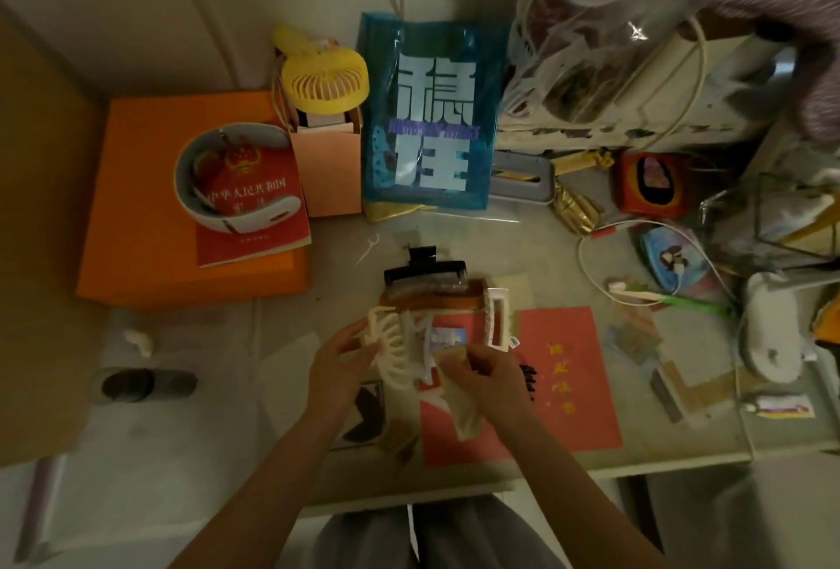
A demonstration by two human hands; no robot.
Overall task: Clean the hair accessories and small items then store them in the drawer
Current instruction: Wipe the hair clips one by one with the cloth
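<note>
Left hand (338,352) grips cream claw clip (395,352) — right hand (484,371) pinches a cloth (459,396) against it (above the desk (659,446)); more clips (436,284) behind.

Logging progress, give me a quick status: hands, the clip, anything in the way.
Left hand holds cream claw clip. Right hand wipes it with a cloth. Black clip and white clip wait behind. No drawer in view.

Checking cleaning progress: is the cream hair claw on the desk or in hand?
In hand: left hand grips the cream hair claw above the desk.
</note>
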